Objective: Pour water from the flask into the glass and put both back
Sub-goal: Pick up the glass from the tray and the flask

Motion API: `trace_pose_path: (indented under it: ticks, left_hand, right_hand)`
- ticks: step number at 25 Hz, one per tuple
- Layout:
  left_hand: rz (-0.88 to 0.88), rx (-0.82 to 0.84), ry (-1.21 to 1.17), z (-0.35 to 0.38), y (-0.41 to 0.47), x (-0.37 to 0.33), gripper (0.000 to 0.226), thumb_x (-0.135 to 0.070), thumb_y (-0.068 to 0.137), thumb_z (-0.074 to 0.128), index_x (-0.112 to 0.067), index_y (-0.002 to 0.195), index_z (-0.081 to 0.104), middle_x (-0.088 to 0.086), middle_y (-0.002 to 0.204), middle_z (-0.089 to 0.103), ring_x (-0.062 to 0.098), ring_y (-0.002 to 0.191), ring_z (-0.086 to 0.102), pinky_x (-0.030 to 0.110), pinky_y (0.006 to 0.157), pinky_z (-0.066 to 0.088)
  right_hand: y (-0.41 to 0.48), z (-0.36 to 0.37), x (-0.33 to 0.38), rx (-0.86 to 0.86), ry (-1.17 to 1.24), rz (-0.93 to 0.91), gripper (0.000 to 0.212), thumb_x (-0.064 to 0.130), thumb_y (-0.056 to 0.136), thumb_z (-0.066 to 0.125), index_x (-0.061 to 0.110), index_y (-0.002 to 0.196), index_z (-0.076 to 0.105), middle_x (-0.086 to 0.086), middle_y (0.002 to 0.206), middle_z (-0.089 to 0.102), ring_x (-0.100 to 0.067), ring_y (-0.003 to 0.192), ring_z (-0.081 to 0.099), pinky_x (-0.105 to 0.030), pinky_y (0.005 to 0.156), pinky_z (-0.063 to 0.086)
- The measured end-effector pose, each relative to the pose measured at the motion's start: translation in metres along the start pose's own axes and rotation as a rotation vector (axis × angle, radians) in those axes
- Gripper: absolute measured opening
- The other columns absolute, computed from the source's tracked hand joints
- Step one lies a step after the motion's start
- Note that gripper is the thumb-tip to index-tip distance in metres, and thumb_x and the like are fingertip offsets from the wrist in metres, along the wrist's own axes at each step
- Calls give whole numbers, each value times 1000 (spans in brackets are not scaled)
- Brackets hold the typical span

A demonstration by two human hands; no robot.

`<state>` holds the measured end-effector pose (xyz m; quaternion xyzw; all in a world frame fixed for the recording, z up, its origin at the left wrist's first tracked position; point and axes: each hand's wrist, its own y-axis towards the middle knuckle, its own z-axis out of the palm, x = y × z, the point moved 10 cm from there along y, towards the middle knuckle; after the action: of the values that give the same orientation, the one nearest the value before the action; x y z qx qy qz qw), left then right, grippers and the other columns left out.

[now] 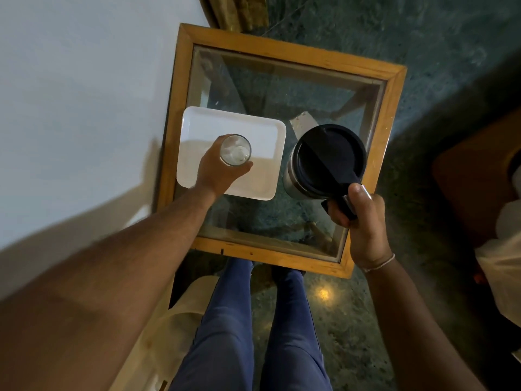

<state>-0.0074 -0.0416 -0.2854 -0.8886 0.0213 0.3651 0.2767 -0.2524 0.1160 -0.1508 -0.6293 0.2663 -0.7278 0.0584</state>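
A clear drinking glass (235, 150) stands upright over the white tray (256, 128), seen from above. My left hand (218, 170) wraps around its near side. To the right, a steel flask (324, 162) with a black lid and black handle is upright on the glass tabletop. My right hand (358, 218) grips the flask's handle at its near side. I cannot tell how much water is in the glass.
The small table (363, 71) has a wooden frame and a glass top, set against a pale wall on the left. My legs in blue trousers stand at its near edge. A brown seat and white cloth lie at the right.
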Motion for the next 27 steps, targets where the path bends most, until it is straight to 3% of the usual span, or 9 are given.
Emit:
trace_pose_path:
  ticks: [5,8,11,13,14,16,19,23,27]
  left_hand:
    - [45,-21,-29,-20,-12,-45,77,-65,80,77,-28,145,55,0,146,65,12,126,57,38,114,49]
    - [95,-80,-110,-54,-29,-92,72,-64,80,81,-29,139,59,-3,142,69,11,124,61,40,113,55]
    - [165,-168,-207,-109,-54,-153,67,-61,79,87,-32,135,64,-6,131,74,18,120,69,45,101,63]
    - [222,-206,-226,-152,-74,-204,63,-68,80,84,-39,132,63,-16,126,74,12,116,71,37,96,64]
    - [255,-232,-215,-175,-86,-230,59,-74,80,81,-46,129,61,-25,121,73,3,113,70,25,93,61]
    - [338,-289,-181,-222,-108,-282,50,-81,79,75,-58,120,58,-41,110,69,-13,105,66,7,84,53]
    - [388,-328,-231,-283,-137,-353,52,-82,72,80,-63,116,60,-35,110,72,-14,101,67,20,84,59]
    - [539,-380,-259,-364,-189,-460,55,-93,63,76,-74,110,55,-47,96,67,-22,97,63,5,67,49]
    - [638,-413,-256,-424,-232,-549,71,-100,58,71,-58,115,60,-35,102,70,-4,88,71,7,67,54]
  right_hand:
    - [-2,2,47,-30,1,-58,83,72,91,61,-7,75,42,8,52,33,-19,48,27,-49,55,24]
    - [-7,6,101,-23,-3,-97,85,72,89,64,-9,73,43,-5,51,29,-23,46,25,-43,54,23]
    - [-21,12,173,-18,-30,-171,83,68,90,66,-7,66,42,-14,52,24,-37,49,17,-52,53,21]
    - [-38,14,232,-40,-43,-253,71,63,94,64,5,59,41,-1,48,30,-37,47,18,-54,49,22]
    - [-49,14,261,-47,-29,-294,68,64,94,63,10,58,42,6,48,34,-35,46,19,-53,48,23]
    - [-68,13,321,-72,8,-356,73,66,95,60,2,64,44,8,47,37,-30,45,23,-47,50,24]
    - [-95,0,409,-120,49,-411,71,53,101,53,-15,84,44,-8,48,30,-32,48,21,-44,54,23]
    - [-135,-8,544,-108,40,-490,80,56,91,58,-24,90,50,3,45,31,-16,42,26,-42,58,25]
    - [-170,-10,670,-101,36,-551,51,58,76,67,7,82,71,9,45,26,-10,40,20,-49,63,13]
